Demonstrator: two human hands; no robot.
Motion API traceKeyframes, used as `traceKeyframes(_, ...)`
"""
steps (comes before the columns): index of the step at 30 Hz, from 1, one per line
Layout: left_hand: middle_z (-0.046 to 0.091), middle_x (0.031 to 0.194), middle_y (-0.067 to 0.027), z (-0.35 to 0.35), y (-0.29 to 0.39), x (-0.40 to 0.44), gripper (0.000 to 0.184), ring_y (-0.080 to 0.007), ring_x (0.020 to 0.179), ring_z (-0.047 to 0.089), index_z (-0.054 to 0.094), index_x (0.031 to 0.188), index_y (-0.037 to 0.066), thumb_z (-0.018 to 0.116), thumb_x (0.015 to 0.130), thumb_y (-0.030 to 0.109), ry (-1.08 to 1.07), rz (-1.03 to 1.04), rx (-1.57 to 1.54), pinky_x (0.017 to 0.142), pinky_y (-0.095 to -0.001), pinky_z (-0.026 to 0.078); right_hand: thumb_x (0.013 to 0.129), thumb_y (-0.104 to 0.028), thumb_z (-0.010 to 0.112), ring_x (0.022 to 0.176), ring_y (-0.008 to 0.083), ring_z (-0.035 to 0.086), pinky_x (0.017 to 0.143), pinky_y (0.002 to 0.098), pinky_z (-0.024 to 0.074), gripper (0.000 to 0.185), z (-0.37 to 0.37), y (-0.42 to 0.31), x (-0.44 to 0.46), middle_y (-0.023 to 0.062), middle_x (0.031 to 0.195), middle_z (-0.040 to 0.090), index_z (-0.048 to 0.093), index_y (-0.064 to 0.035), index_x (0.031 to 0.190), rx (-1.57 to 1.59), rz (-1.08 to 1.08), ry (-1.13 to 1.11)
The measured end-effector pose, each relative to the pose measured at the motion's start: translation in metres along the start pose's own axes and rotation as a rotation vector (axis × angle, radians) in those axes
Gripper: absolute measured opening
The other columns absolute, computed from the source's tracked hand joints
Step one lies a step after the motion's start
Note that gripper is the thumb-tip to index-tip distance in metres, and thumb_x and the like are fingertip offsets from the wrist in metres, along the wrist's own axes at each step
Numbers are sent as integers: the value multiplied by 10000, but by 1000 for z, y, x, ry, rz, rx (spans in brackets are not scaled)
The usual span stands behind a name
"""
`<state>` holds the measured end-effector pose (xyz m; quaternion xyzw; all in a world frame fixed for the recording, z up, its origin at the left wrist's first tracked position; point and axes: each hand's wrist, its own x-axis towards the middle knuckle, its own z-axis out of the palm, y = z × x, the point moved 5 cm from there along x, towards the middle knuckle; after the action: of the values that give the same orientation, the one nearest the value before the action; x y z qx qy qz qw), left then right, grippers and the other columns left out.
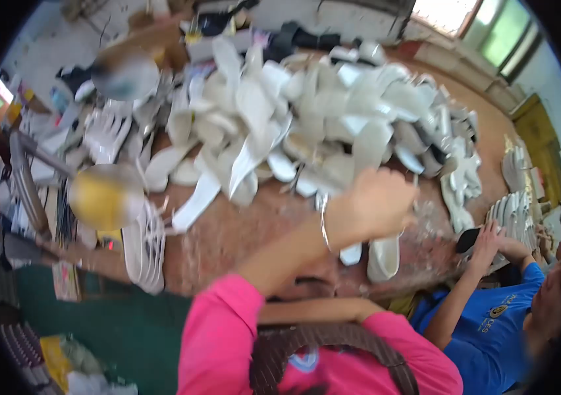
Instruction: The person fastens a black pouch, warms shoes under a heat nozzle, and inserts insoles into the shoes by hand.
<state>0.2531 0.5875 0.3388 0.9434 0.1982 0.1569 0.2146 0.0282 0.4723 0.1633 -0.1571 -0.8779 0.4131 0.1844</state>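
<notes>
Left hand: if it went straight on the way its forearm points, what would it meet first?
The left hand would probably meet the right part of the pale heap, though depth is unclear.

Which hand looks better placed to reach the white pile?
Probably the left hand: it is raised close to the white pile, while the right forearm crosses low, its hand hidden.

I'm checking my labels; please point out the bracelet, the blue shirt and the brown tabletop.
Bracelet [323,224]: head view, side of its band.
Blue shirt [483,349]: head view, front, below the logo.
Brown tabletop [228,230]: head view, bare stretch of its surface.
</notes>
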Motion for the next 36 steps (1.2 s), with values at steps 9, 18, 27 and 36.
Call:
traceKeyframes(9,692,949,-183,30,36,-11,411,-410,914,647,671,1100,60,694,818,357,109,243,-515,806,-487,515,705,59,734,595,212,678,515,318,537,210,-4,42,6,131,713,670,661,7,896,881,132,-172)
traceKeyframes(18,699,1021,-172,103,49,-17,270,-344,828,697,756,1004,108,677,841,308,289,531,-676,743,-467,540,795,-67,722,657,166,620,638,297,496,134,-14,-76,40,101,751,690,718,-3,913,378,-130,-915)
traceKeyframes(27,713,883,-160,79,81,-5,248,-312,766,705,768,903,73,689,736,239,228,562,-574,678,-433,550,802,-68,764,667,179,635,622,307,477,115,-39,-56,32,109,752,683,701,18,845,473,2,-548)
traceKeyframes(36,725,767,-148,45,106,61,231,-269,725,709,778,801,42,706,635,186,113,180,-175,610,-391,540,823,-92,747,719,209,674,682,321,531,154,-62,29,-78,78,809,715,725,-22,959,488,237,-88)
